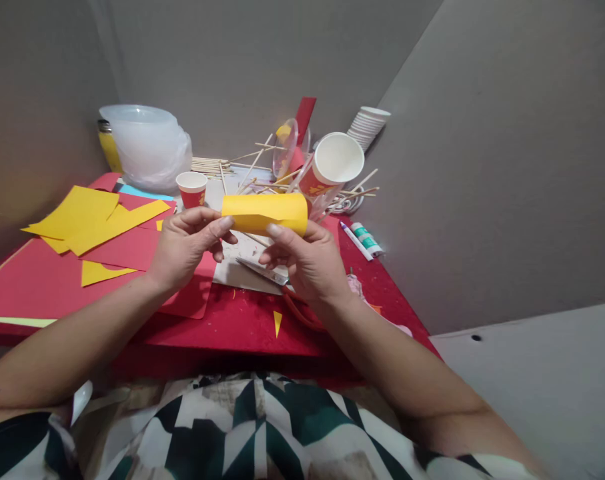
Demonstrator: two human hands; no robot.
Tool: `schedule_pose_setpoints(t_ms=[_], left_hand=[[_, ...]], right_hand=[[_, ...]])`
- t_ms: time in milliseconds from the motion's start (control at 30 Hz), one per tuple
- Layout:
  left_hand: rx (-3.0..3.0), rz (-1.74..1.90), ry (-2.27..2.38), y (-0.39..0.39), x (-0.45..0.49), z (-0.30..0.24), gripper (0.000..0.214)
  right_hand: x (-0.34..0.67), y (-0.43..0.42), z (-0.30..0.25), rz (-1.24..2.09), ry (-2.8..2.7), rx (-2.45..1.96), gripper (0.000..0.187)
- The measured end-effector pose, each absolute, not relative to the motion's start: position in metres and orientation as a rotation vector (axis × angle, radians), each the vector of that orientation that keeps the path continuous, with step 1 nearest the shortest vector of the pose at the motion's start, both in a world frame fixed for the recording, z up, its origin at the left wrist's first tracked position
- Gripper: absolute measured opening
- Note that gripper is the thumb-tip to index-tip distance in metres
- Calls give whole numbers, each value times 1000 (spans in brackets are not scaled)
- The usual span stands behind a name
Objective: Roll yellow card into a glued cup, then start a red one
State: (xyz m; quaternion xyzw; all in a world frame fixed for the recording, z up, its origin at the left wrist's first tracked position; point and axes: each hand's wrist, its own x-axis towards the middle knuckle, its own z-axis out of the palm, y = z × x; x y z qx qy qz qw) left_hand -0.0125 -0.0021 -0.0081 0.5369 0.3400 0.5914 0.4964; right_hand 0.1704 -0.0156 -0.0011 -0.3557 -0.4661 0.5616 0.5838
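A piece of yellow paper [265, 205], curled into a tube, is held level above the table between both hands. My left hand [192, 237] pinches its left end, thumb on the near side. My right hand [307, 257] grips the right end, its thumb pressing near the lower edge. Below the paper lies a pair of scissors [262, 270], blades pointing left; the orange-red handles [302, 312] are partly covered by my right wrist. A small red paper cup [192, 190] with a white rim stands just behind my left hand.
Yellow paper pieces [89, 217] lie on red sheets [117, 247] at left. A bagged white tub [145, 147] stands behind. Wooden sticks [212, 165], a large paper cup [338, 160] and stacked cups [369, 127] crowd the back. A glue stick [366, 239] and marker [356, 241] lie right.
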Motion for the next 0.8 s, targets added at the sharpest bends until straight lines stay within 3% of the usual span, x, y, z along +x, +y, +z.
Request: schedule_pose_setpoints(t_ms=[800], left_hand=[[1137,1252,866,-6,-9,-5,25]], right_hand=[[172,-11,-8,1341,-986,-819,33]])
